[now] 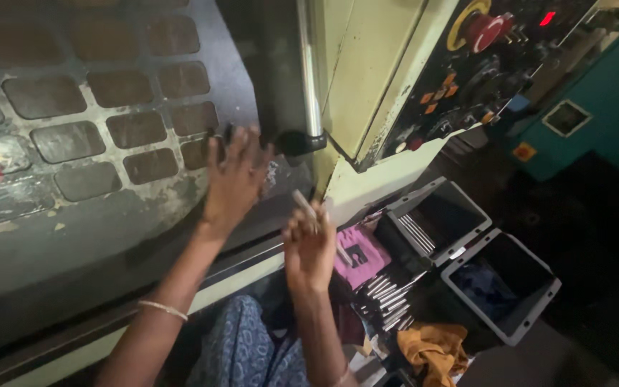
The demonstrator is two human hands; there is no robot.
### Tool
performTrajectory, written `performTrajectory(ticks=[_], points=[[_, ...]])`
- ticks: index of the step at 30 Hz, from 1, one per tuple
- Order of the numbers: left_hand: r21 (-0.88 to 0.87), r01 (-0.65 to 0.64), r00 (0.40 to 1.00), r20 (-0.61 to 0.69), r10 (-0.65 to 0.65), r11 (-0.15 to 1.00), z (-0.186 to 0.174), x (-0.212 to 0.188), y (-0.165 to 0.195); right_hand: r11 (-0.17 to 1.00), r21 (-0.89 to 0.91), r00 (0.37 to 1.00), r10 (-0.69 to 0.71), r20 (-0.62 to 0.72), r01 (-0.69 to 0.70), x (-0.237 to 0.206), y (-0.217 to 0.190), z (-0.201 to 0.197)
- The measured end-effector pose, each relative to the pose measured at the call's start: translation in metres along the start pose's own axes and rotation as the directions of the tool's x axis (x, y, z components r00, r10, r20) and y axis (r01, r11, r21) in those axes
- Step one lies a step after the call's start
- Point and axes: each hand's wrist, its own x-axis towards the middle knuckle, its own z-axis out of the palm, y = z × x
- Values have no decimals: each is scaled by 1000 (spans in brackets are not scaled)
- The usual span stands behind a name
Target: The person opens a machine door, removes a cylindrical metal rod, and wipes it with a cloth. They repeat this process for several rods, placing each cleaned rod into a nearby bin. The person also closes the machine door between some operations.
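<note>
The left hand (234, 175) lies flat with its grip wide, fingers spread against the dark machine door (109, 122) beside the steel handle (309, 72). The right hand (309, 247) pinches a thin metal rod (304, 204), tilted, above the grey trays (438, 218).

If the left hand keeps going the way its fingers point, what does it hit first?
The left hand points up along the dark machine door. First in line looks to be the black foot of the door's metal handle, just past the fingertips, though depth is hard to judge from one view.
</note>
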Motion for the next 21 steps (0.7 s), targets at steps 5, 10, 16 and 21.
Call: performTrajectory(ticks=[5, 10, 16, 21], points=[[374, -257, 952, 255, 167, 891, -27, -9, 35, 994, -65, 962, 97, 257, -83, 21, 8, 46], [-180, -177, 921, 316, 227, 968, -49, -13, 30, 979, -122, 976, -146, 160, 166, 25, -1, 34], [-688, 400, 905, 403, -139, 606, -34, 20, 28, 913, -184, 931, -353, 95, 365, 26, -18, -19], [-789, 420, 888, 255, -383, 449, 18, 107, 41, 959, -228, 986, -162, 49, 169, 4, -31, -23]])
